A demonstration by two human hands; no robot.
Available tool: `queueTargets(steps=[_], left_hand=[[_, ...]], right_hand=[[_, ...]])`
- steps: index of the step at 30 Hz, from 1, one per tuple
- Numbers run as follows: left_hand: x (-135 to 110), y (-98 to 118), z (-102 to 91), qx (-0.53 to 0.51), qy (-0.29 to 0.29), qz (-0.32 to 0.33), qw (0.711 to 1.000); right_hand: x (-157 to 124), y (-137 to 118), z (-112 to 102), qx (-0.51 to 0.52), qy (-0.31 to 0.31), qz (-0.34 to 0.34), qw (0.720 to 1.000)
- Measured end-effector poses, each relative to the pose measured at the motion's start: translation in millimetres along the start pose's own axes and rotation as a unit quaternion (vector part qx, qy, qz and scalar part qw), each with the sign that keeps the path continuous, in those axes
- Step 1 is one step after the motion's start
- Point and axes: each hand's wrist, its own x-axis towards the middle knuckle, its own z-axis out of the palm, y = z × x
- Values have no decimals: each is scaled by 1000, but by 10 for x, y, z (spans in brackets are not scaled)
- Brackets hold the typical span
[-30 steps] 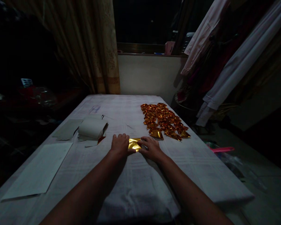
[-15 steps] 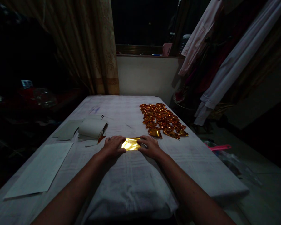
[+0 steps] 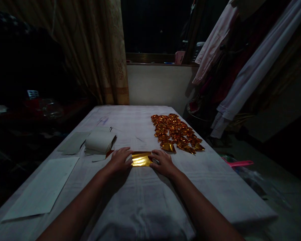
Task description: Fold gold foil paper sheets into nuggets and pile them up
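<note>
A shiny gold foil sheet [image 3: 140,159] lies flat on the white cloth-covered table [image 3: 140,201], in the middle before me. My left hand [image 3: 120,159] presses down on its left end, fingers lying flat over the edge. My right hand [image 3: 162,161] presses the right end the same way. Beyond my right hand sits a spread of several folded gold foil pieces [image 3: 175,132]. To the left of my left hand lies a stack of white-backed sheets [image 3: 99,143].
A large pale sheet [image 3: 42,189] and a smaller grey sheet [image 3: 74,142] lie on the table's left side. A curtain [image 3: 100,50] hangs behind, clothes [image 3: 240,67] hang at the right. A pink object [image 3: 238,163] lies on the floor at the right.
My hands have drawn apart along the gold sheet, so more of it shows between them, and it lies flatter and darker than half a second ago.
</note>
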Motion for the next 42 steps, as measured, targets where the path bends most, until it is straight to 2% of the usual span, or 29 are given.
queueTargets(steps=[1, 3, 6, 10, 13, 16, 18, 20, 22, 23, 27, 31, 36, 39, 42], left_hand=[[-20, 83, 39, 5, 21, 7, 1000], [-56, 260, 131, 17, 66, 67, 995], [-86, 451, 270, 14, 48, 124, 991], [-102, 478, 389, 11, 24, 113, 993], [-103, 413, 374, 10, 19, 115, 993], [-66, 255, 215, 26, 55, 59, 996], [-15, 61, 38, 79, 133, -62, 986], [51, -183, -157, 122, 182, -185, 958], [122, -423, -326, 134, 180, -266, 937], [156, -524, -390, 126, 157, -289, 936], [286, -769, -522, 96, 92, -305, 943], [416, -920, -627, 84, 63, -312, 944], [547, -1165, -871, 62, 20, -307, 949], [600, -1279, -968, 53, 3, -318, 947], [648, -1317, -952, 52, 6, -324, 945]], right_hand=[[-1, 4, 8, -1, 1, 1, 1000], [-4, 12, 20, -3, 4, 1, 1000], [-14, 8, 14, -2, 4, -2, 1000], [-24, -44, -48, -4, -3, -10, 1000], [-10, -98, -105, -22, -14, -10, 1000], [6, -121, -126, -28, -25, -4, 999], [5, -114, -112, -25, -25, -1, 999], [-10, -97, -82, -20, -15, 1, 1000], [-33, -81, -47, -15, -4, 2, 1000], [-44, -74, -32, -12, 1, 1, 1000], [-68, -56, -3, -3, 10, -10, 1000], [-65, -53, -4, 10, 8, -8, 1000], [-70, -73, -19, 19, 9, -2, 1000], [-76, -86, -36, 23, 1, 0, 1000], [-79, -94, -49, 27, -2, 2, 1000]])
